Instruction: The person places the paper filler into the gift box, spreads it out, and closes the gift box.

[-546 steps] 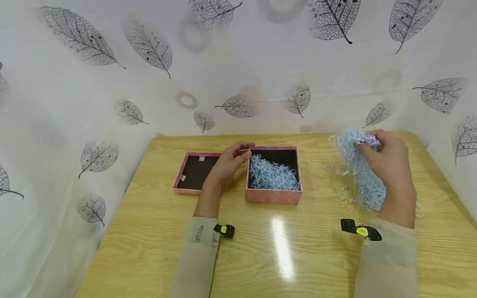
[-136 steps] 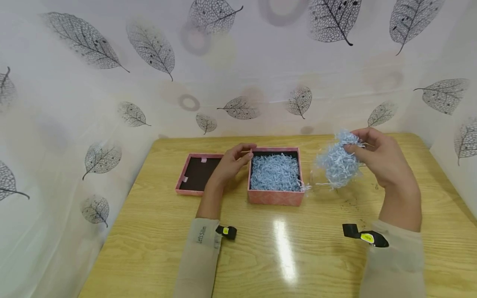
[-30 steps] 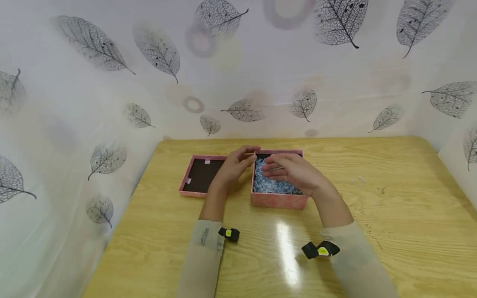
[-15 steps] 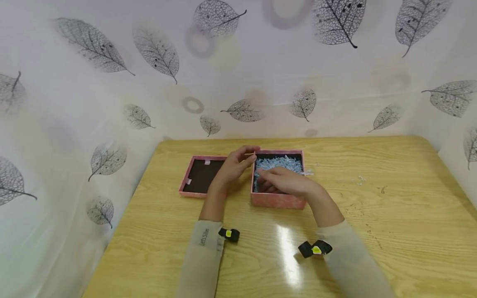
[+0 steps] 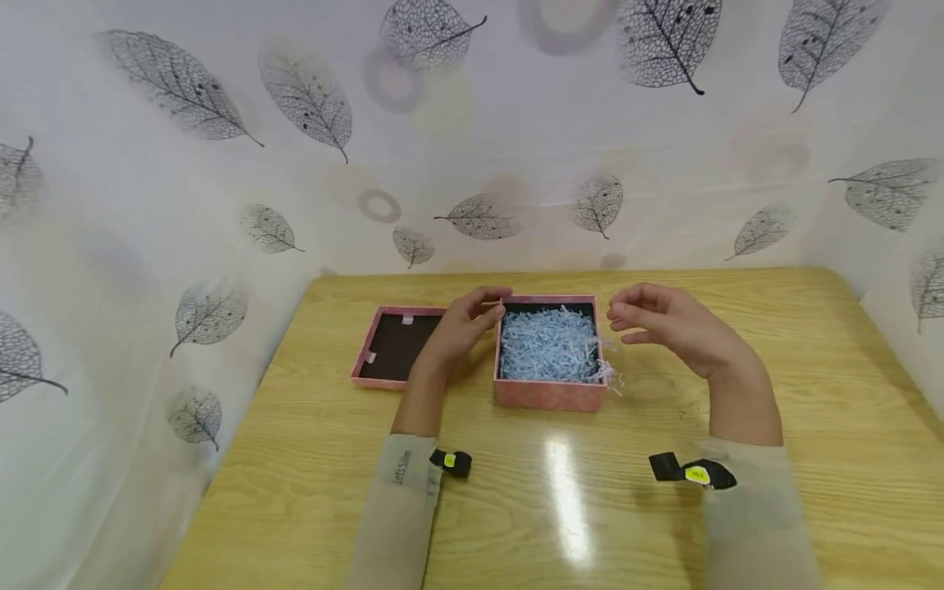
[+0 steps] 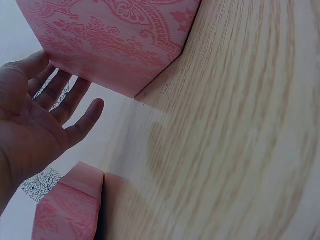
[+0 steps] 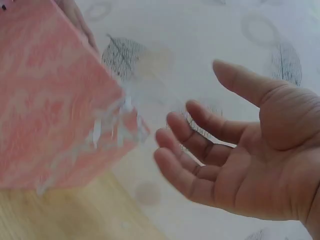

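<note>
A pink patterned box point(image 5: 549, 396) stands on the table, filled nearly to its rim with pale blue shredded paper point(image 5: 549, 344). Some strands hang over its right side, also visible on the box wall in the right wrist view. My left hand point(image 5: 459, 329) touches the box's left side near the far corner; in the left wrist view its fingers point(image 6: 77, 100) are loosely extended against the box edge. To the right of the box, my right hand point(image 5: 674, 328) is in the air, holding nothing, its fingers point(image 7: 192, 137) relaxed and slightly bent.
A pink lid point(image 5: 398, 344) with a dark inside lies left of the box, partly behind my left hand. Small dark specks point(image 5: 689, 410) dot the wooden table point(image 5: 310, 492) on the right. A leaf-patterned curtain point(image 5: 516, 147) surrounds the table's back and sides.
The right hand, earlier bringing a clump of shredded paper and then working in the box, has withdrawn to the right. The paper pile on the right is gone. The left hand stays put.
</note>
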### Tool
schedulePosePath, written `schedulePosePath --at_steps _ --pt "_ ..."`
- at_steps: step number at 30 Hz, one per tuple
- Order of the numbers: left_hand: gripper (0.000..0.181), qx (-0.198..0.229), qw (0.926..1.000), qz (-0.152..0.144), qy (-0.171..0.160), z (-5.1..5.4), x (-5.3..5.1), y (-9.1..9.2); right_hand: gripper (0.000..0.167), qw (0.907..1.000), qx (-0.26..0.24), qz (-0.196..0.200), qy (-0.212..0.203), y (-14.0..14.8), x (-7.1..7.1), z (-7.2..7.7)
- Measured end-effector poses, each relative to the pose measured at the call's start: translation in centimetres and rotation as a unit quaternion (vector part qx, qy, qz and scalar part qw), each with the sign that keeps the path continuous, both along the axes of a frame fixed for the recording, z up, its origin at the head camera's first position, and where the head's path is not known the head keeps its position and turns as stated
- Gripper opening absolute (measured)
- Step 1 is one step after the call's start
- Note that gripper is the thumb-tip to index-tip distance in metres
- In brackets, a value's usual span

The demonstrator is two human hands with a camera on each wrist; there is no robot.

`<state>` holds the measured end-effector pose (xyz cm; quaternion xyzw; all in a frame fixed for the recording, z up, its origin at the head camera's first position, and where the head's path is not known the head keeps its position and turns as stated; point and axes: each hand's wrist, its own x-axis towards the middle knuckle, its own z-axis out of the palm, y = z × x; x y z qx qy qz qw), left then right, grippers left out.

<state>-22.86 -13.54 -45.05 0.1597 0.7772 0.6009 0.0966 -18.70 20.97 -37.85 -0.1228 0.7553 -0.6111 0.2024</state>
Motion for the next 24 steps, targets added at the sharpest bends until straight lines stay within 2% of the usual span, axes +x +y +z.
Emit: schedulePosePath --at_steps 5,9,11,18,24 --pt "0.037 -0.006 1.0 0.003 -0.001 -0.2 -0.1 -0.1 0.042 0.9964 0.041 0.063 -0.038 0.6 -0.1 -1.4" --pt "0.037 -0.007 1.0 0.004 -0.005 -0.1 0.0 0.0 0.037 0.9917 0.062 0.111 -0.02 0.3 0.0 -1.9" --pt "0.037 -0.004 1.0 0.004 -0.007 -0.1 0.0 -0.1 0.036 0.99 0.071 0.122 -0.002 0.0 0.1 -1.9" --pt "0.038 0.004 1.0 -0.001 -0.002 -0.2 -0.2 -0.1 0.021 0.9926 0.064 0.104 -0.001 -0.4 0.4 -1.1" --pt "0.038 0.012 0.9999 -0.002 -0.004 -0.2 -0.2 0.0 0.019 0.9969 0.033 0.06 0.038 -1.8 0.5 -0.4"
